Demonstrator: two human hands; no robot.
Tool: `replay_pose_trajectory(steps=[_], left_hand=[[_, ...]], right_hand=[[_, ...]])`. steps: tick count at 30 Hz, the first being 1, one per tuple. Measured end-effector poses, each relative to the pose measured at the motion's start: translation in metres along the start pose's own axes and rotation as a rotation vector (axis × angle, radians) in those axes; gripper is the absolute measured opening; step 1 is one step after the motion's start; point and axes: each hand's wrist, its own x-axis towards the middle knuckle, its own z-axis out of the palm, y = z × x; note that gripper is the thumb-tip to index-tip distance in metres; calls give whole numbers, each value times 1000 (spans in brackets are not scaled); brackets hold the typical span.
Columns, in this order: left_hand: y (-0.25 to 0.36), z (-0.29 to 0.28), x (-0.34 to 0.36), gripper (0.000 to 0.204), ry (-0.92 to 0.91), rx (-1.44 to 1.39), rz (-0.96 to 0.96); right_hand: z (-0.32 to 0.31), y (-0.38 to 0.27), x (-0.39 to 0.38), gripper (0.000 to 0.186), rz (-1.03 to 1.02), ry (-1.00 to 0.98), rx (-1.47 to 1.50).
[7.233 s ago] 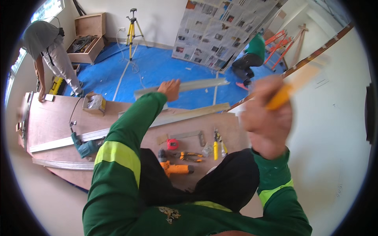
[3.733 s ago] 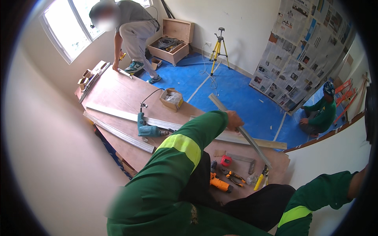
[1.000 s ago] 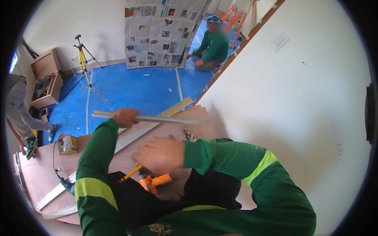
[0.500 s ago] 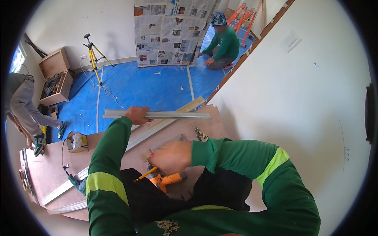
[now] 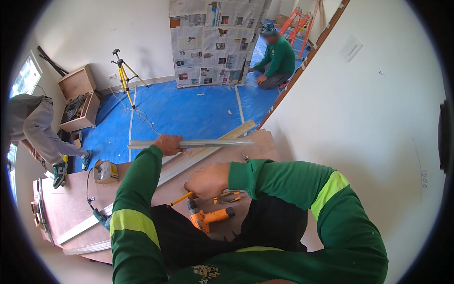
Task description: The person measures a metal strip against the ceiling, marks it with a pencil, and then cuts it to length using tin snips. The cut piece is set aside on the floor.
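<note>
My left hand [image 5: 169,145] is closed round a long, thin metal channel [image 5: 215,142], held level over the far side of the work board. Closer to me, my right hand [image 5: 208,181] is closed with a yellow pencil [image 5: 178,200] in its grip, the tip pointing down and left. An orange and black cordless drill [image 5: 208,218] lies on the board below that hand. Orange-handled pliers [image 5: 227,197] lie just beyond the drill. Under the held channel, longer metal channels [image 5: 189,163] run diagonally across the board. The right fingertips are partly hidden.
On the brownish work board [image 5: 257,151] stands an open cardboard box [image 5: 105,172]. Blue sheeting [image 5: 189,109] covers the floor, with a yellow tripod [image 5: 125,75] and wooden toolbox [image 5: 82,111]. One person [image 5: 276,59] kneels by a newspaper-covered panel [image 5: 213,42]; another [image 5: 40,123] bends at left.
The whole view has shifted slightly. My right hand has moved a little away from me with the pencil, uncovering the orange-handled pliers. My left hand still holds the channel.
</note>
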Motion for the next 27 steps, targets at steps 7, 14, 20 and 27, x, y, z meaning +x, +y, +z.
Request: replay_pose_trajectory(steps=[7,14,20,27], left_hand=[[-6,-1,-2,58,-59,32,-35],[0,-2,6,59,-31,-36,-19],[8,-14,9,60,-90,-2,-26],[4,-4,9,62,-106,1,-18]], right_hand=[[3,-11,-2,31,-38,-3,-5],[10,-3,0,33,-57,9,3],[4,-2,-1,32,-40,-9,-13],[4,0,-3,30,-41,5,14]])
